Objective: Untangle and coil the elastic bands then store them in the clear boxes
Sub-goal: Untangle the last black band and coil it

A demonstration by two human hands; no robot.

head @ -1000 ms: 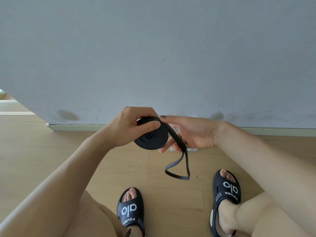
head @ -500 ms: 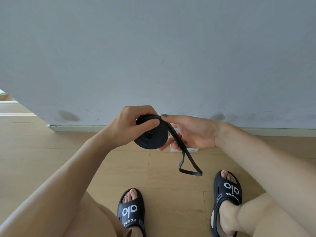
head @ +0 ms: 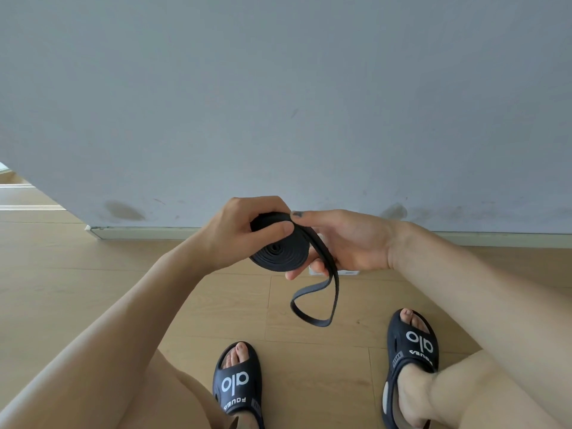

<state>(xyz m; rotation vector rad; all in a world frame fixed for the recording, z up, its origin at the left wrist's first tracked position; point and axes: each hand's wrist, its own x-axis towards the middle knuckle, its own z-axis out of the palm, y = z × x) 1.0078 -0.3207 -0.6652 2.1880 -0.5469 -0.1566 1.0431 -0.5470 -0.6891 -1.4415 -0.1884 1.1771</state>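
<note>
The black elastic band is mostly wound into a flat coil held in the air above the floor, with one loose loop dangling below. My left hand pinches the coil; my right hand cradles it and feeds the tail. That tail is left to wind. A white object behind my right hand may be a box; I cannot tell.

Light wood-plank floor, two black slides planted on it, small white object near the baseboard
</note>
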